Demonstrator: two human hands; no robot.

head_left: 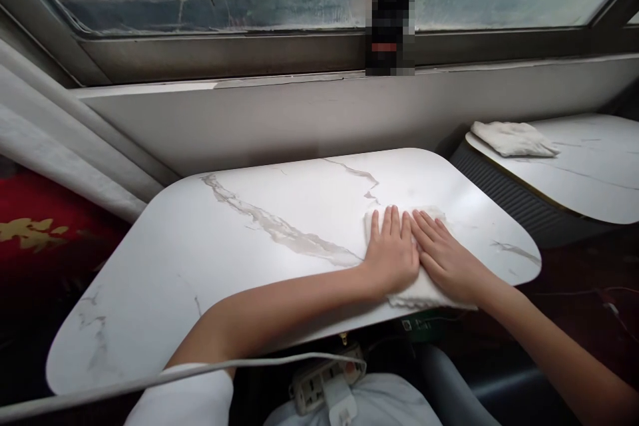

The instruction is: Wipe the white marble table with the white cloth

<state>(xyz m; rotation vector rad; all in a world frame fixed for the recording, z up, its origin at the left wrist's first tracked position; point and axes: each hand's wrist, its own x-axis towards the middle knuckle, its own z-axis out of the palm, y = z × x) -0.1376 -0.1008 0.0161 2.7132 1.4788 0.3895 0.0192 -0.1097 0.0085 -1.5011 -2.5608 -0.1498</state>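
My left hand (393, 254) and right hand (448, 258) are flat, fingers unclenched, on white cloth (422, 294), right half of marbled table (170, 239).

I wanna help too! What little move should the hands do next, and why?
Maybe slide the white cloth left a little: the left hand and right hand lie flat on it, and most of the tabletop stretches leftward.
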